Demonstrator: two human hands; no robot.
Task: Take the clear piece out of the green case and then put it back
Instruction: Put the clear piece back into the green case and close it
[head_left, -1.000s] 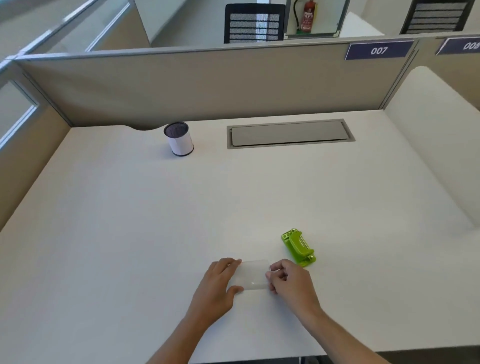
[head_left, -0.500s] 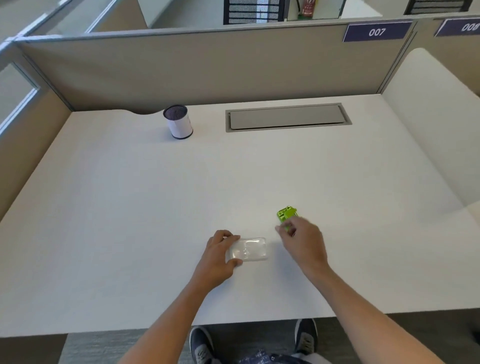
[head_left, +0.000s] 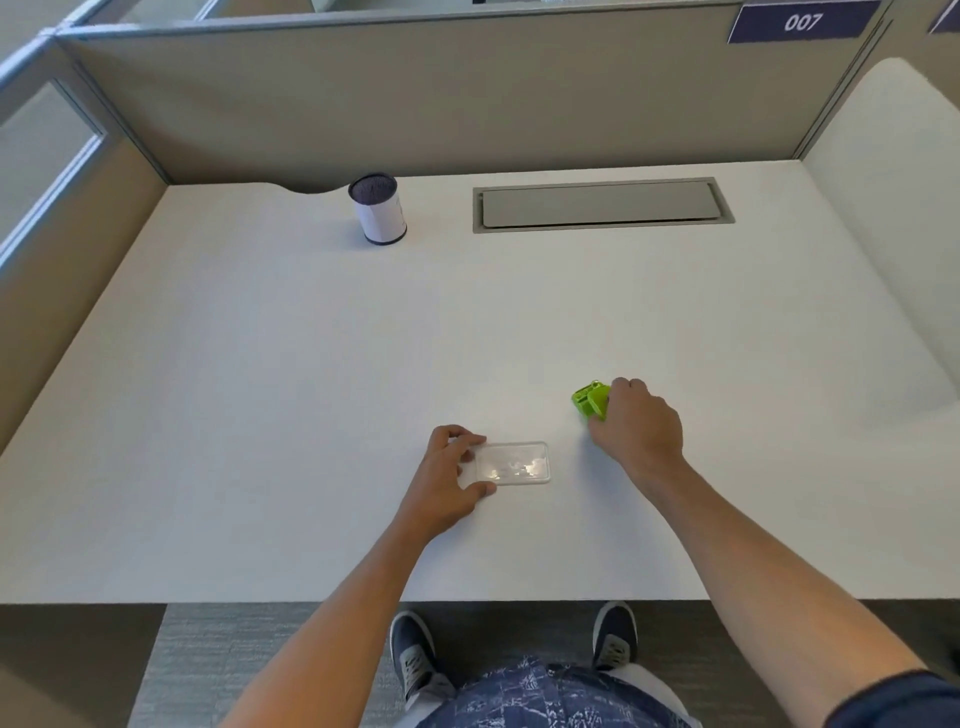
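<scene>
Navy plate (head_left: 802, 22) reads "007" — right hand (head_left: 641, 426) grips green case (head_left: 589, 399).

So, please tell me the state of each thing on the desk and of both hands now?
clear piece: flat on desk, outside the case
green case: on desk, gripped at its right side
left hand: pinching the clear piece's left end
right hand: closed on the green case
cup: upright

— Which colours are seen on the white desk (head_left: 260, 415)?
— Bright lime green is shown by the case (head_left: 589, 400); at eleven o'clock, a white cup (head_left: 378, 210) is topped in dark purple.
</scene>
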